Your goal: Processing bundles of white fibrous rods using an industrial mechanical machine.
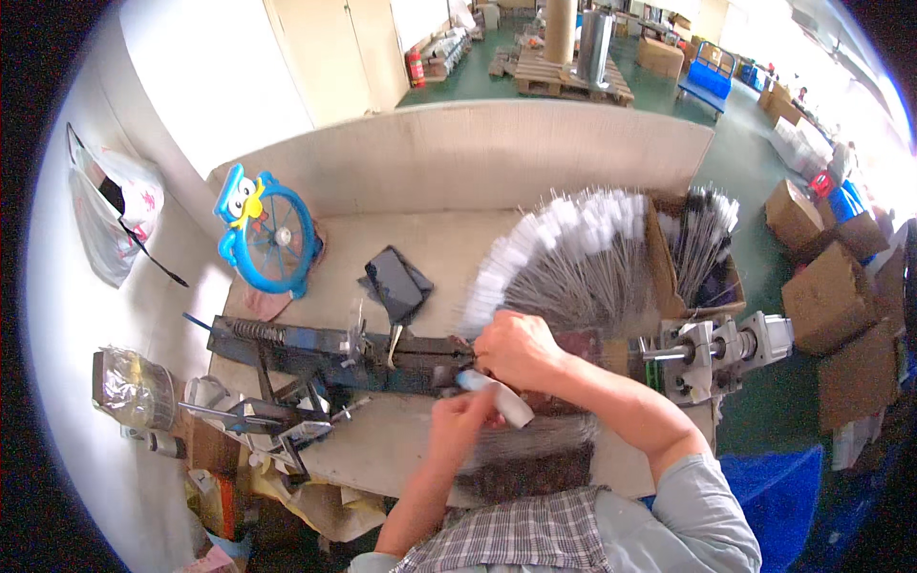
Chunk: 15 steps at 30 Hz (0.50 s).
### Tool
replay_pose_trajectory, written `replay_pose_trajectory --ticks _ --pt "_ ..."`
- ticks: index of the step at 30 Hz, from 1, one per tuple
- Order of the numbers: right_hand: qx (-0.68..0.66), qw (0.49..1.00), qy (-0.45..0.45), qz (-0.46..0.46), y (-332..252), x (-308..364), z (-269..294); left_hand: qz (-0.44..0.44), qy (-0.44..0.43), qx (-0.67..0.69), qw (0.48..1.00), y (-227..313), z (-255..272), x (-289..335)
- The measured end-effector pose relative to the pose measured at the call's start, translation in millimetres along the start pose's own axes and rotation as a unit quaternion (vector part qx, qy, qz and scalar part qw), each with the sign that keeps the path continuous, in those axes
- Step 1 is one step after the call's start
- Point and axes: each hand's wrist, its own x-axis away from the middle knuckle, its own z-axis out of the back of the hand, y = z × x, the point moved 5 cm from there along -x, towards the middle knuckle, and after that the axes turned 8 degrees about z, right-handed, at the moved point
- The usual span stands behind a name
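Note:
My left hand [460, 420] is closed around a short white cylindrical piece [514, 409] with a bluish end, just in front of the dark metal bench fixture [411, 371]. My right hand [519, 350] is above and beyond it, fingers curled down at the fixture; whatever they pinch is hidden. Past the right hand, many white-headed brushes [583, 224] on thin wire stems lie fanned out on the bench. Below my hands lies a bundle of thin wire-like stems [530, 449], partly blurred.
A motor-like metal unit [721, 351] stands at the bench's right end, near a carton of dark-tipped brushes [702, 253]. A black phone [396, 285] and a blue cartoon-shaped fan [272, 234] sit to the left. A metal lever frame [277, 406] juts out at front left.

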Motion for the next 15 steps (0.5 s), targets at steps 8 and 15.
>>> replay_pose_trajectory --ticks 8,15 --pt "-0.056 0.983 0.146 0.091 -11 19 18 -0.039 0.060 0.011 0.997 -48 10 -28" --pt "-0.049 0.981 0.108 0.153 -10 94 -11 0.001 0.092 0.270 0.958 -31 -29 -12"
